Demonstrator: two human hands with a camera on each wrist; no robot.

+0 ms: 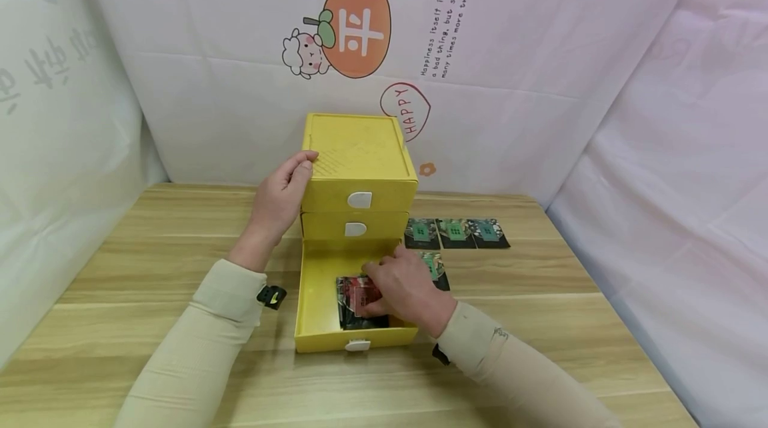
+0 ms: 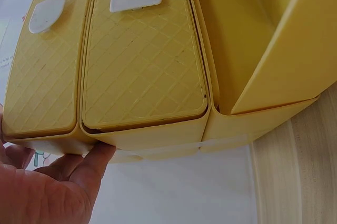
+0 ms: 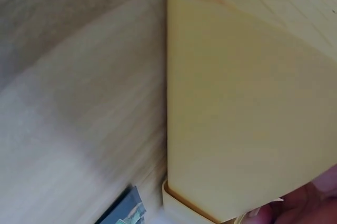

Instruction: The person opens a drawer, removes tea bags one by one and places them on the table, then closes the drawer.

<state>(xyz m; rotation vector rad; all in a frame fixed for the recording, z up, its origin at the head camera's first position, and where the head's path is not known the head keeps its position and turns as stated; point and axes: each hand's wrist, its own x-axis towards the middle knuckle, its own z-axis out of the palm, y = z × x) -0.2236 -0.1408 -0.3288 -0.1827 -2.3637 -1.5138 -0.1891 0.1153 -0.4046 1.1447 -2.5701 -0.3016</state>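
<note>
A yellow drawer unit (image 1: 359, 148) stands on the table with its bottom drawer (image 1: 318, 268) pulled out. My left hand (image 1: 279, 198) rests against the unit's upper left side, fingertips at the top edge; in the left wrist view its fingers touch the side wall. My right hand (image 1: 405, 285) reaches into the drawer over a flat red and black packet (image 1: 354, 295). Its thumb lies on the packet and the other fingers are near the far edge; whether they pinch it is hidden. In the right wrist view the drawer's outer wall (image 3: 242, 98) covers most of that hand.
Three green and black packets (image 1: 456, 233) lie in a row on the table (image 1: 540, 321) right of the unit. Another green packet (image 1: 433, 267) lies nearer, partly behind the right hand. Two upper drawers, with white tabs, are closed. A printed white cloth (image 1: 492, 128) hangs behind.
</note>
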